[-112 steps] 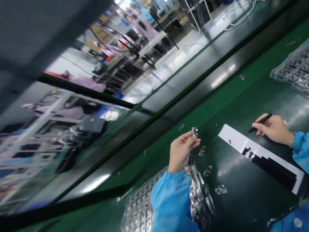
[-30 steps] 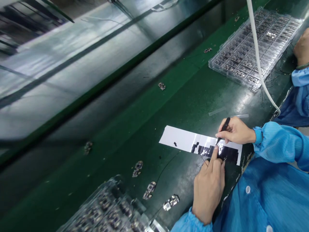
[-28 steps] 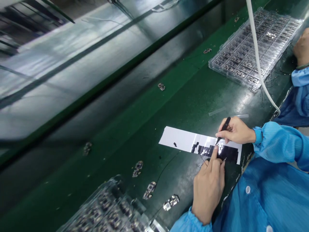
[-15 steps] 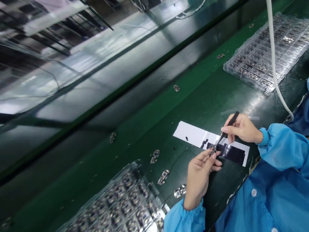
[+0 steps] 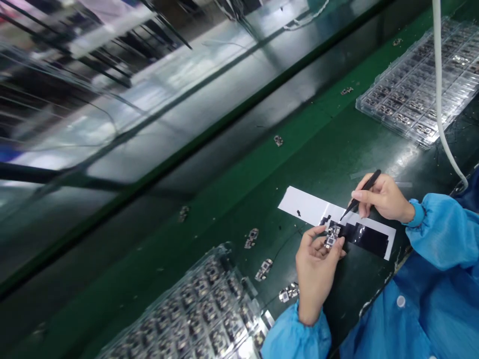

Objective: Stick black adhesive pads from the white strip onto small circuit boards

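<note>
My left hand point(image 5: 316, 271) pinches a small circuit board point(image 5: 331, 238) between thumb and fingers, just above the near end of a white backing strip point(image 5: 307, 206) that carries black adhesive pieces point(image 5: 364, 238). My right hand point(image 5: 383, 197) grips black tweezers point(image 5: 361, 194), whose tip points down at the strip close to the board. Both sleeves are blue.
Three loose boards point(image 5: 264, 269) lie on the green belt point(image 5: 232, 184) left of my left hand, and others point(image 5: 278, 140) sit farther off. A clear tray of boards point(image 5: 209, 314) is at the near left, another tray point(image 5: 415, 89) at the far right. A white cable point(image 5: 439, 94) hangs across it.
My left hand has lifted off the strip and now holds the small board up. The tweezers' tip stays at the strip. The view has shifted, so everything sits a little to the right.
</note>
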Action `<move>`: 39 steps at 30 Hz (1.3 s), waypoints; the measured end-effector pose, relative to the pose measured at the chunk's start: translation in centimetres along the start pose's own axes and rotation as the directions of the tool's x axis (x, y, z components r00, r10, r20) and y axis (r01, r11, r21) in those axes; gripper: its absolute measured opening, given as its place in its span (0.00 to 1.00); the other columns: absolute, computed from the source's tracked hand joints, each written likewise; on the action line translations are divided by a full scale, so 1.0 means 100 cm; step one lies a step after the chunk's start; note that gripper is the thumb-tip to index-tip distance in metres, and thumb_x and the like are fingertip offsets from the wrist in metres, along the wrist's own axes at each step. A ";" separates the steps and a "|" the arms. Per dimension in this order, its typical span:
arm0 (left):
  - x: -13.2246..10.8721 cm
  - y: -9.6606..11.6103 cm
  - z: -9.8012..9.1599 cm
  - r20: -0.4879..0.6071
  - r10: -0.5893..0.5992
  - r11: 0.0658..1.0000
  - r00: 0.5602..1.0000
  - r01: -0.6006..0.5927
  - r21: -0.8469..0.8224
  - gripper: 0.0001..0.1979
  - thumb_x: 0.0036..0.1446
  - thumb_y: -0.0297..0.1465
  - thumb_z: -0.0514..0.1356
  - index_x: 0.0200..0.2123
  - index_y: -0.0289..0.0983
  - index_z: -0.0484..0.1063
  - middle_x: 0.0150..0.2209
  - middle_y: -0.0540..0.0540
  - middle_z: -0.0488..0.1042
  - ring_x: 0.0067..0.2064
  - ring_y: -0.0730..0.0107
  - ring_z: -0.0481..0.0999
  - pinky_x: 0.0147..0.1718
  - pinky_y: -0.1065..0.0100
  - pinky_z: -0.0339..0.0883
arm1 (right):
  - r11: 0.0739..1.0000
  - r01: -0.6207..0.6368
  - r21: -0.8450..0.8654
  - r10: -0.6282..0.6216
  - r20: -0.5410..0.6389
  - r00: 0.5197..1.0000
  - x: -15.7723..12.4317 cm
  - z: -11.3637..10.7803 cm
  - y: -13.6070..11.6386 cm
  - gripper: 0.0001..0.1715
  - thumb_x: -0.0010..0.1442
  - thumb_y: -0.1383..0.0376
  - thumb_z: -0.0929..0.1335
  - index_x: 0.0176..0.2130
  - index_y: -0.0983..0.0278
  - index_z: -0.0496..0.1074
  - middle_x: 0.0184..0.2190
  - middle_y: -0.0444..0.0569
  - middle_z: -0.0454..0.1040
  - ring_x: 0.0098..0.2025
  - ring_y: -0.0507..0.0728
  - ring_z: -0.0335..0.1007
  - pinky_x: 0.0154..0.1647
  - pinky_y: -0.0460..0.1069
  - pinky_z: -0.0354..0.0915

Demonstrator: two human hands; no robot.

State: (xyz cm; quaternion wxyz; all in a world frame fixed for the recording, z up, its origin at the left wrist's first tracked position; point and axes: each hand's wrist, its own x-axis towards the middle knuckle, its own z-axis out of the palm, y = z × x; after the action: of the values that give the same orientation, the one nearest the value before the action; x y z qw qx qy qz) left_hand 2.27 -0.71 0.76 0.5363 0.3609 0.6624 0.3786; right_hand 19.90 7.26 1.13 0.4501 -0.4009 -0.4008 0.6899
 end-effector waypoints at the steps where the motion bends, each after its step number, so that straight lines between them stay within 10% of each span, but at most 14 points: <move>1: -0.001 -0.001 -0.002 -0.055 0.091 0.990 0.994 -0.084 0.116 0.19 0.45 0.34 0.67 0.39 0.37 0.65 0.22 0.52 0.73 0.22 0.71 0.73 0.23 0.71 0.68 | 1.000 0.010 0.022 -0.010 -0.013 1.000 0.001 -0.001 0.000 0.20 0.46 0.55 0.74 0.26 0.67 0.65 0.14 0.43 0.72 0.13 0.51 0.69 0.12 0.42 0.64; 5: -0.001 0.004 -0.016 -0.108 0.449 0.722 0.887 -0.289 0.629 0.10 0.51 0.37 0.62 0.35 0.38 0.73 0.21 0.51 0.73 0.21 0.71 0.72 0.24 0.71 0.65 | 0.997 0.022 0.069 -0.021 -0.014 1.000 0.003 -0.003 0.004 0.20 0.46 0.55 0.74 0.27 0.67 0.65 0.15 0.44 0.73 0.14 0.52 0.69 0.12 0.43 0.65; 9: 0.001 0.023 -0.038 -0.147 0.542 0.606 0.828 -0.263 0.751 0.14 0.52 0.41 0.60 0.37 0.37 0.75 0.18 0.50 0.73 0.19 0.69 0.71 0.21 0.71 0.62 | 0.997 0.038 0.071 -0.038 -0.005 0.999 0.003 -0.003 0.004 0.20 0.47 0.55 0.74 0.27 0.67 0.66 0.13 0.44 0.72 0.14 0.52 0.70 0.11 0.43 0.64; 14: 0.003 0.039 -0.044 -0.196 0.126 0.967 0.972 -0.076 0.245 0.21 0.53 0.48 0.58 0.27 0.34 0.74 0.20 0.46 0.75 0.17 0.73 0.68 0.16 0.72 0.60 | 0.996 0.037 0.084 -0.038 0.011 0.999 0.002 0.000 -0.003 0.20 0.46 0.55 0.74 0.26 0.67 0.66 0.12 0.43 0.71 0.13 0.52 0.69 0.11 0.42 0.64; 18: 0.005 0.031 -0.018 -0.046 -0.138 0.967 0.989 0.125 -0.220 0.21 0.45 0.47 0.65 0.29 0.32 0.73 0.26 0.47 0.75 0.14 0.82 0.60 0.11 0.76 0.51 | 0.997 0.049 0.054 -0.050 0.028 0.998 0.002 0.004 -0.006 0.20 0.46 0.56 0.74 0.27 0.67 0.66 0.12 0.43 0.71 0.13 0.52 0.69 0.11 0.42 0.64; 25: 0.014 0.010 0.003 0.121 -0.197 0.892 0.973 0.229 -0.391 0.16 0.42 0.35 0.70 0.33 0.30 0.75 0.34 0.43 0.78 0.25 0.77 0.73 0.23 0.75 0.70 | 0.997 -0.021 -0.069 0.024 0.030 0.999 0.009 0.012 -0.002 0.20 0.44 0.57 0.75 0.26 0.66 0.64 0.10 0.41 0.68 0.13 0.51 0.68 0.11 0.42 0.63; 39: 0.016 0.004 0.005 0.135 -0.189 0.860 0.973 0.230 -0.456 0.16 0.44 0.31 0.68 0.38 0.31 0.75 0.38 0.40 0.79 0.34 0.65 0.80 0.32 0.69 0.74 | 0.989 -0.067 -0.135 0.067 -0.005 0.998 0.009 0.021 0.014 0.19 0.45 0.56 0.74 0.26 0.66 0.64 0.11 0.39 0.67 0.13 0.50 0.67 0.12 0.42 0.62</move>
State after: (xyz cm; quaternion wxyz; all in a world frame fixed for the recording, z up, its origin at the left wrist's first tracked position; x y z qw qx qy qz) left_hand 2.57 0.93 0.40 0.6732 0.1623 0.5632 0.4508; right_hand 17.30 7.33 0.42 0.3987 -0.4440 -0.4329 0.6757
